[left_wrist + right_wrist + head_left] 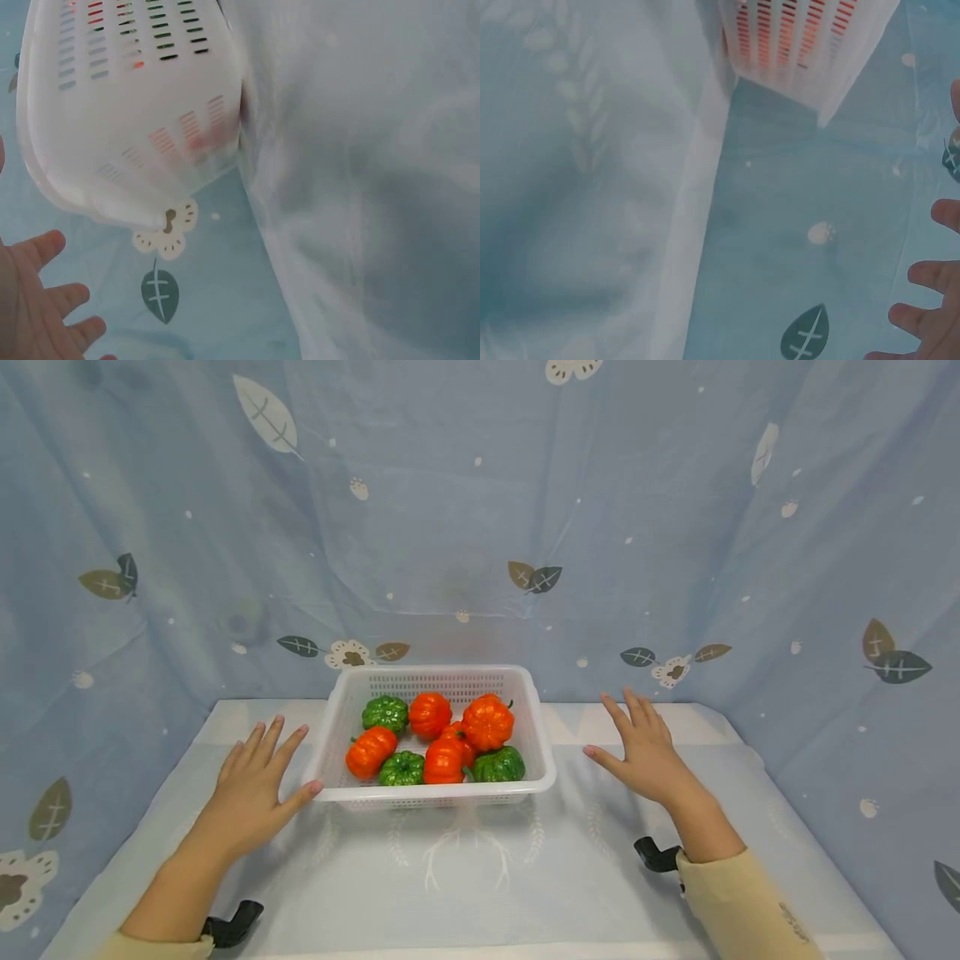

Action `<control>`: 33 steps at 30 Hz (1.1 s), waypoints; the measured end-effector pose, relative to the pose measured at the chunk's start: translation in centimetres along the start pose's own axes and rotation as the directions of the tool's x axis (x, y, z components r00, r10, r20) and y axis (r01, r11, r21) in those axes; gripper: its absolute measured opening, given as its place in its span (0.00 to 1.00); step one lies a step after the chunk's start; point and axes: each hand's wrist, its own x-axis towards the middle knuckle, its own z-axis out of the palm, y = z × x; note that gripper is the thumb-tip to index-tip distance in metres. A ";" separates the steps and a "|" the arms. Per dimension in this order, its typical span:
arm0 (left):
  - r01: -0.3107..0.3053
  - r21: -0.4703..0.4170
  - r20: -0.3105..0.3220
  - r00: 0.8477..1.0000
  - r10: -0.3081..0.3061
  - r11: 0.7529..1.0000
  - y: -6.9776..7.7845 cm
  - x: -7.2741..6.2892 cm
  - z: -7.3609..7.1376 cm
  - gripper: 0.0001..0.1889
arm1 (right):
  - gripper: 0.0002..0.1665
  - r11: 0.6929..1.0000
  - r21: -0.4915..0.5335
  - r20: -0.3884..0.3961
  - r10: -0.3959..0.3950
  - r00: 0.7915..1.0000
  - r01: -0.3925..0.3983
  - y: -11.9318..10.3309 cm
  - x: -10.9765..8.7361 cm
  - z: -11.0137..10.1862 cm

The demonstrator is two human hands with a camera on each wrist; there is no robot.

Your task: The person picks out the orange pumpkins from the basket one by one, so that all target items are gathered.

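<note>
A white plastic basket point(442, 792) with slotted walls stands on the table and holds several small orange pumpkins point(431, 716) and green pumpkins point(386, 714). At its left side is my left hand point(251, 785), fingers spread, the thumb tip close to the basket's front left corner; whether it touches I cannot tell. My right hand point(647, 753) hovers apart from the basket on the right, fingers spread and holding nothing. In the left wrist view the basket's slotted wall point(127, 112) shows beyond the spread fingers. The right wrist view catches fingertips point(930, 275) at its right edge.
A pale cloth covers the table point(480, 893). Blue curtain point(450, 527) with leaf and flower prints hangs behind and along both sides, close behind the basket. Black wrist mounts point(234, 924) sit at both sleeves.
</note>
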 end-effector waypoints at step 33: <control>0.025 -0.211 0.040 0.999 -0.016 0.977 0.5 1.6 2.3 0.48 | 0.35 0.931 0.302 -0.149 -0.167 0.975 0.205 -6.8 5.1 5.0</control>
